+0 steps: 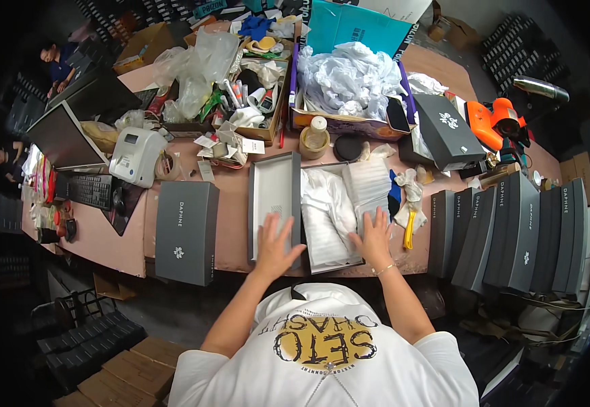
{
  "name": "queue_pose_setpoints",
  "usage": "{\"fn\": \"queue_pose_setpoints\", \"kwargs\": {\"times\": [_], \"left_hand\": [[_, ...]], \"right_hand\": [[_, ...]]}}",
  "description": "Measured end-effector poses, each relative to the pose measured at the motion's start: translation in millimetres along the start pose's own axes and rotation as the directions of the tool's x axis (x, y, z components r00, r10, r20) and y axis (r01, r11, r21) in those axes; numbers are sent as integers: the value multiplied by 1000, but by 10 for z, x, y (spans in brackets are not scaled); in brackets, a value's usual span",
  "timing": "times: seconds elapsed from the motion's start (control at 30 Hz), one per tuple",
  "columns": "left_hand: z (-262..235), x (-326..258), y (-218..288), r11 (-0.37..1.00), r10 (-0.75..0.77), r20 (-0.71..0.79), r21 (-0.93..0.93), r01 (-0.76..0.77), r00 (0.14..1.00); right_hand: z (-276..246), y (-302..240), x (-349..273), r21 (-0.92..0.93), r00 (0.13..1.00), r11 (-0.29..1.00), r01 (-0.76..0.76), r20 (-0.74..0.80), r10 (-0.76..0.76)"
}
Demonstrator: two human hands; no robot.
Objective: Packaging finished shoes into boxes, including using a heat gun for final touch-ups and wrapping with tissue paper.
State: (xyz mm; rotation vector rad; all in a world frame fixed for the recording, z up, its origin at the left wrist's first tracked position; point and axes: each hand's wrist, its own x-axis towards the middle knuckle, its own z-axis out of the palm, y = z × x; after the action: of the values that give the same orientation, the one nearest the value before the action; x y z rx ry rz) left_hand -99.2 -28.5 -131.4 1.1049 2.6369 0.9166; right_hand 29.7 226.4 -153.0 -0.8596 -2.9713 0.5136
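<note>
An open grey shoebox lies before me, lined with crumpled white tissue paper. White foam wrap sticks out over its right side; what lies under the wrapping is hidden. Just left of the box is its grey lid, pale inside turned up. My left hand spreads its fingers over the lid's near end and right edge. My right hand is also open, fingers apart, at the near right side of the box by the wrapping. Neither hand holds anything.
A closed grey shoebox lies left; several grey shoeboxes stand in a row right. Behind are a carton of crumpled paper, a glue jar and a label printer. A yellow-handled tool lies right of my hand.
</note>
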Motion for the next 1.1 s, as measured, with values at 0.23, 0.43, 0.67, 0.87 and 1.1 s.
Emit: {"fn": "queue_pose_setpoints", "kwargs": {"times": [0.23, 0.43, 0.67, 0.87, 1.1], "left_hand": [[106, -333, 56, 975, -191, 201, -73, 210, 961], [-150, -667, 37, 929, -353, 472, 76, 362, 808], [-245, -218, 315, 849, -246, 130, -450, 278, 960], [173, 62, 926, -131, -264, 478, -878, 460, 838], [-13, 49, 612, -278, -220, 492, -860, 429, 843]], "right_hand": [[-237, -515, 252, 318, 912, 855, 410, -158, -379], [544, -485, 998, 182, 951, 975, 131, 255, -175], [49, -695, 1206, 234, 937, 962, 142, 280, -207], [-314, -814, 497, 513, 880, 715, 475, -282, -382], [-1100, -979, 366, 655, 916, 644, 395, -333, -223]]}}
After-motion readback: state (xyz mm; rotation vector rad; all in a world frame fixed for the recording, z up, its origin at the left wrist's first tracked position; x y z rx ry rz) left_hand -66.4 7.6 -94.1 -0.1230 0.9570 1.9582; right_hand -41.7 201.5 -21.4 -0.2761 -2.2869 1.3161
